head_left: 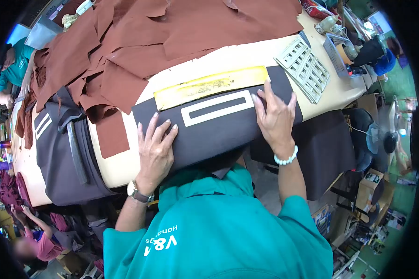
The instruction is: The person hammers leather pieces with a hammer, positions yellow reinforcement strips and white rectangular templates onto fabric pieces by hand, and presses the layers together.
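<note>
A dark grey sheet of leather-like material [219, 135] lies at the table's near edge. On it sits a cream rectangular frame [187, 116] with a long slot. Just beyond the frame, a long yellow bar with worn dark marks [212, 87] rests on the sheet. My left hand [156, 145], wearing a watch, lies with spread fingers on the sheet, left of the frame. My right hand [276, 114], wearing a beaded bracelet, has its fingers apart, the index fingertip at the bar's right end and the thumb near the frame's right end.
Brown sheets [186, 32] cover the table's far side. A hammer [75, 144] lies on stacked dark sheets [56, 162] at left. Slotted cream templates [305, 67] and a grey basket [335, 53] stand right. One co-worker [18, 65] is at upper left, another [44, 244] at lower left.
</note>
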The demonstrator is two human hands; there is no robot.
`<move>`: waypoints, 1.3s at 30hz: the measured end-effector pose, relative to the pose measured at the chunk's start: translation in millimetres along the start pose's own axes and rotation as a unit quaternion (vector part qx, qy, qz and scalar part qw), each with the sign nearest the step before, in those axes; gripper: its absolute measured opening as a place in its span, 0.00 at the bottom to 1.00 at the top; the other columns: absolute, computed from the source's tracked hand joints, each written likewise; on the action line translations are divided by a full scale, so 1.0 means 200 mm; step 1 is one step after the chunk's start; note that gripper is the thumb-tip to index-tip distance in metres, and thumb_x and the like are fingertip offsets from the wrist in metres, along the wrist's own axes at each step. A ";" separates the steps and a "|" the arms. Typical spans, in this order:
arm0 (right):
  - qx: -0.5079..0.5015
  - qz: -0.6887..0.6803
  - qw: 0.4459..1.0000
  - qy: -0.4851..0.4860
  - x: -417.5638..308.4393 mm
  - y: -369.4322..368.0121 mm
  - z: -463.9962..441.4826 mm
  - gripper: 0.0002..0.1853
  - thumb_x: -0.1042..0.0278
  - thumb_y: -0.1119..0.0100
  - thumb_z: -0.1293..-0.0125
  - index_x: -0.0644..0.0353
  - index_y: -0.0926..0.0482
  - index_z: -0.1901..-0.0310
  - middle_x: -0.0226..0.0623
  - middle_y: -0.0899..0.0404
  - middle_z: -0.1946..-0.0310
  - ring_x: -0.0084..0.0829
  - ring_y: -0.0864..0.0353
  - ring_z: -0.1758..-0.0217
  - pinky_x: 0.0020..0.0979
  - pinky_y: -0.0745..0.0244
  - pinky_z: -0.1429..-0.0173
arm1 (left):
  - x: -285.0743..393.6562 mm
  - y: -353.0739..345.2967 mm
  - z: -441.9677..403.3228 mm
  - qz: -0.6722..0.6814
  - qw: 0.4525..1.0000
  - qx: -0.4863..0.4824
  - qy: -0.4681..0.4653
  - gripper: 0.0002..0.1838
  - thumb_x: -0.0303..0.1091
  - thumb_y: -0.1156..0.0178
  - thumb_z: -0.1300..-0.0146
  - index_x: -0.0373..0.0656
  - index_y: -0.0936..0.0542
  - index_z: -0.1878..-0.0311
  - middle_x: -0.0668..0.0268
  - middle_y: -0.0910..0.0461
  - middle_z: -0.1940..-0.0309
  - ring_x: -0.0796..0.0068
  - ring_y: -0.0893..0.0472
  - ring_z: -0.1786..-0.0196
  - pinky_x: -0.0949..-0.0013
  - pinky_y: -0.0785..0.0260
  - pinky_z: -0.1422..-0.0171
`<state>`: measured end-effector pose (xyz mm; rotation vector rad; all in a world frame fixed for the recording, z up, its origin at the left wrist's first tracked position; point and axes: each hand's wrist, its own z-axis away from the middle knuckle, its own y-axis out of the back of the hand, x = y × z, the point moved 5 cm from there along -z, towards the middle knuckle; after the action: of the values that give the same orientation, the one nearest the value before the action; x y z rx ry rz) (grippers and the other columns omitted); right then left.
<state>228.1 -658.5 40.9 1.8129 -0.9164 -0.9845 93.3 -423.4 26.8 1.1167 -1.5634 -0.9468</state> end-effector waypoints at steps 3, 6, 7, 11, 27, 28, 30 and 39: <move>0.037 -0.034 0.998 0.035 -0.03 -0.02 -0.14 0.28 0.57 0.41 0.38 0.66 0.30 0.41 0.45 0.20 0.53 0.41 0.22 0.47 0.56 0.44 0.35 | 0.03 -0.03 0.01 0.012 0.998 0.041 0.039 0.22 0.19 0.48 0.46 0.45 0.21 0.48 0.61 0.25 0.45 0.54 0.34 0.33 0.42 0.52 0.29; 0.054 -0.063 0.990 0.117 -0.11 -0.12 -0.22 0.29 0.56 0.40 0.39 0.66 0.30 0.41 0.47 0.23 0.49 0.46 0.27 0.41 0.55 0.44 0.34 | 0.02 -0.02 0.01 0.019 0.998 0.052 0.040 0.21 0.19 0.47 0.46 0.44 0.21 0.49 0.60 0.25 0.45 0.55 0.34 0.33 0.42 0.52 0.28; 0.058 -0.080 0.988 0.115 -0.14 -0.15 -0.23 0.27 0.56 0.40 0.40 0.65 0.27 0.43 0.48 0.25 0.48 0.48 0.32 0.37 0.55 0.43 0.34 | 0.03 -0.02 0.01 0.018 0.998 0.052 0.035 0.21 0.20 0.47 0.46 0.44 0.21 0.49 0.60 0.25 0.45 0.55 0.34 0.33 0.42 0.52 0.28; 0.064 -0.104 0.982 0.144 -0.15 -0.28 -0.23 0.24 0.55 0.38 0.42 0.63 0.23 0.49 0.46 0.24 0.48 0.46 0.31 0.38 0.54 0.42 0.35 | 0.02 -0.03 0.01 0.009 0.998 0.056 0.018 0.19 0.21 0.46 0.45 0.42 0.21 0.48 0.59 0.25 0.46 0.55 0.34 0.34 0.43 0.51 0.28; 0.082 -0.102 0.976 0.174 -0.15 -0.23 -0.25 0.27 0.47 0.33 0.50 0.65 0.19 0.60 0.46 0.24 0.53 0.45 0.31 0.41 0.44 0.39 0.38 | 0.03 -0.04 0.02 0.026 0.997 0.068 0.003 0.19 0.21 0.44 0.46 0.40 0.22 0.48 0.55 0.26 0.47 0.54 0.31 0.37 0.47 0.43 0.32; 0.083 -0.100 0.976 0.175 -0.15 -0.24 -0.25 0.27 0.47 0.33 0.50 0.65 0.20 0.60 0.46 0.24 0.53 0.45 0.31 0.41 0.44 0.39 0.38 | 0.03 -0.05 0.02 0.027 0.997 0.069 0.002 0.19 0.21 0.44 0.46 0.39 0.22 0.48 0.55 0.26 0.47 0.54 0.31 0.37 0.47 0.43 0.32; 0.070 -0.099 0.978 0.167 -0.16 -0.23 -0.25 0.27 0.46 0.34 0.50 0.65 0.19 0.59 0.46 0.24 0.51 0.45 0.31 0.41 0.44 0.40 0.37 | 0.02 -0.04 0.02 0.028 0.997 0.070 -0.001 0.19 0.21 0.44 0.45 0.39 0.23 0.48 0.54 0.26 0.47 0.54 0.31 0.37 0.47 0.42 0.32; 0.028 -0.064 0.984 0.165 -0.17 -0.26 -0.24 0.33 0.39 0.35 0.50 0.59 0.20 0.50 0.46 0.27 0.43 0.50 0.37 0.33 0.51 0.47 0.30 | 0.02 -0.03 0.01 0.044 0.997 0.066 0.000 0.19 0.22 0.44 0.45 0.39 0.22 0.48 0.55 0.27 0.46 0.53 0.31 0.37 0.47 0.43 0.32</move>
<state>266.9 -594.1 18.2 2.0277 -0.6342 -0.7104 91.8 -429.1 20.7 1.1283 -1.6802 -0.7938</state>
